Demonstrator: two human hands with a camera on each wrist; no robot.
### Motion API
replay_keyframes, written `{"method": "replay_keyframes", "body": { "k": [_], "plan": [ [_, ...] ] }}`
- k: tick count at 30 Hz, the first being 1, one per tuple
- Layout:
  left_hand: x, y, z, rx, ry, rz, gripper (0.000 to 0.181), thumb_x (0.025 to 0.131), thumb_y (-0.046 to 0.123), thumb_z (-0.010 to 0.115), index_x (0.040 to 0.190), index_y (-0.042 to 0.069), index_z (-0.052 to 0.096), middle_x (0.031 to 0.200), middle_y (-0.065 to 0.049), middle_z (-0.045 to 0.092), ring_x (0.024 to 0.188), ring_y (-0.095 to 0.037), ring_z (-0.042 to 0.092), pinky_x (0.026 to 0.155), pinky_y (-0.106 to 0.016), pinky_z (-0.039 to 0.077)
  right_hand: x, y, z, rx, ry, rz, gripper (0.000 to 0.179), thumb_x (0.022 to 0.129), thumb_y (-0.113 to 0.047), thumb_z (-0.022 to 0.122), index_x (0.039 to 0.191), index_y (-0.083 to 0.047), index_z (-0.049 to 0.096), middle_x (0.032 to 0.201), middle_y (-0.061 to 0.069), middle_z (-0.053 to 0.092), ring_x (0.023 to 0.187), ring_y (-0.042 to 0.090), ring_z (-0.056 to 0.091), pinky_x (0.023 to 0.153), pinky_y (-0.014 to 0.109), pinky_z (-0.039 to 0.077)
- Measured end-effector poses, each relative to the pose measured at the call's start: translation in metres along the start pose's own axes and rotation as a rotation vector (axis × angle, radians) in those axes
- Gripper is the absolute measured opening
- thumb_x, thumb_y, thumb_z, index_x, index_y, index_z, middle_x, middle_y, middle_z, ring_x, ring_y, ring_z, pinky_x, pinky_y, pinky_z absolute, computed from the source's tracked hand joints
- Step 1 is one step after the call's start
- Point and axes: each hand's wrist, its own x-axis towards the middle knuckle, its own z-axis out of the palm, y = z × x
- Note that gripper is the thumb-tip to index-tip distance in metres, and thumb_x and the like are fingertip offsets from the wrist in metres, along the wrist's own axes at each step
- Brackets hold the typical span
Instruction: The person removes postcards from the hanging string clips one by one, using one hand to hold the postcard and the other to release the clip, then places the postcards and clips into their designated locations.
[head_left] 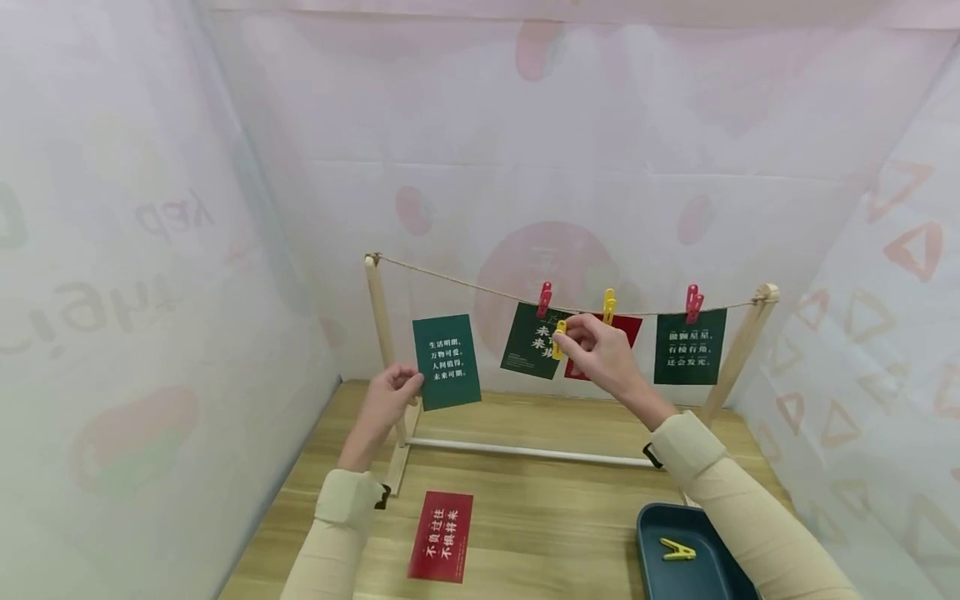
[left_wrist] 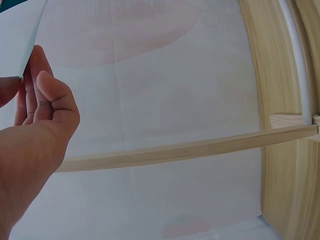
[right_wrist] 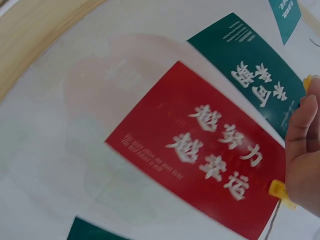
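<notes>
Two hands are busy: the left hand (head_left: 390, 396) pinches a green card (head_left: 448, 360) at its eight o'clock edge, thumb against fingers, while the right hand (head_left: 600, 353) has a yellow peg (head_left: 558, 340) in a fingertip pinch at its own nine o'clock. Both holds are narrow; whether the peg's mouth is squeezed apart, I cannot tell.

The card's top leans slightly towards eleven o'clock, and the rope (head_left: 442, 276) crosses at twelve from it. The peg is well apart from the card, towards three o'clock, in front of a hanging green card (head_left: 517, 354). Past that, still towards three, hang a red card (head_left: 628, 331) and an end card (head_left: 690, 362). A loose red card (head_left: 441, 537) lies on the table (head_left: 540, 533) at six from the held one; the tray (head_left: 675, 521), at about five from the right hand, has a spare peg (head_left: 678, 550) in it.

To pin it well, I'd turn the card's top back to twelve and raise it to meet the rope, pinching lightly so it doesn't crease. Then bring the peg to nine, press its legs together, and let it bite rope and card together at mid-edge.
</notes>
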Motion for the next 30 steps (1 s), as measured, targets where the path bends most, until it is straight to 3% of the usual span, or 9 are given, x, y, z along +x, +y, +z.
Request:
{"method": "replay_keyframes", "body": {
  "k": [8,14,19,26,30],
  "plan": [
    [-0.005,-0.009,-0.007,0.050,-0.085,-0.040,0.020,0.097,0.013,0.060,0.106,-0.005,0.058,0.087,-0.005,0.067,0.074,-0.015,0.061,0.069,-0.028,0.054,-0.025,0.024,-0.012,0.014,-0.046,0.049,0.030,0.093,-0.025,0.068,0.114,-0.004,0.063,0.092,0.012,0.071,0.059,0.019,0.065,0.056,0.024,0.055],
    [-0.007,-0.009,-0.010,0.043,-0.125,-0.047,0.022,0.097,0.015,0.060,0.108,-0.005,0.058,0.091,-0.010,0.069,0.078,-0.018,0.065,0.070,-0.027,0.056,-0.040,0.033,-0.020,-0.007,-0.028,0.035,0.025,0.092,-0.023,0.069,0.110,-0.005,0.064,0.088,0.010,0.072,0.054,0.023,0.063,0.052,0.025,0.053],
    [-0.008,-0.010,-0.011,0.049,-0.169,-0.060,0.024,0.098,0.014,0.060,0.110,-0.006,0.058,0.094,-0.017,0.071,0.080,-0.023,0.068,0.069,-0.026,0.057,-0.052,0.042,-0.025,0.001,-0.054,0.104,0.028,0.093,-0.025,0.068,0.112,-0.005,0.063,0.089,0.011,0.071,0.054,0.017,0.062,0.052,0.025,0.053],
    [-0.013,-0.013,-0.011,0.058,-0.210,-0.081,0.023,0.098,0.015,0.060,0.109,-0.005,0.058,0.090,-0.014,0.069,0.077,-0.016,0.067,0.079,-0.045,0.059,-0.065,0.053,-0.031,-0.047,-0.071,0.156,0.032,0.094,-0.030,0.067,0.115,-0.006,0.062,0.092,0.010,0.071,0.056,0.017,0.062,0.053,0.025,0.052],
    [-0.014,-0.016,-0.013,0.065,-0.245,-0.092,0.023,0.097,0.014,0.061,0.108,-0.005,0.058,0.090,-0.013,0.069,0.076,-0.015,0.066,0.075,-0.036,0.059,-0.074,0.060,-0.037,-0.068,-0.089,0.179,0.032,0.094,-0.031,0.066,0.114,-0.006,0.062,0.093,0.010,0.070,0.057,0.016,0.063,0.053,0.025,0.053]
  ]
}}
